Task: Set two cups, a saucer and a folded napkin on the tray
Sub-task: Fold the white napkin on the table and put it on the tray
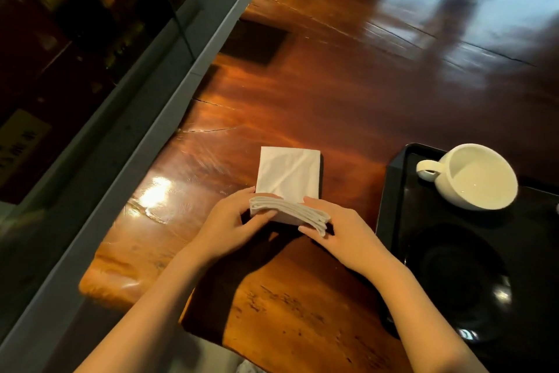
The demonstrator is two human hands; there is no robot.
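Note:
A white folded napkin (pixel 289 173) lies on the wooden table, its near edge lifted and bent over. My left hand (pixel 239 221) pinches that near edge from the left and my right hand (pixel 338 230) holds it from the right. A black tray (pixel 390 191) sits to the right of the napkin. On it stands a white cup (pixel 475 179) at the far end, handle pointing left. A black saucer (pixel 459 279) lies on the tray nearer to me, hard to tell from the tray's dark surface.
The glossy brown wooden table (pixel 332 85) stretches far ahead. A dark square patch (pixel 254 43) marks its far left. A grey ledge (pixel 151 130) and a glass cabinet run along the left side.

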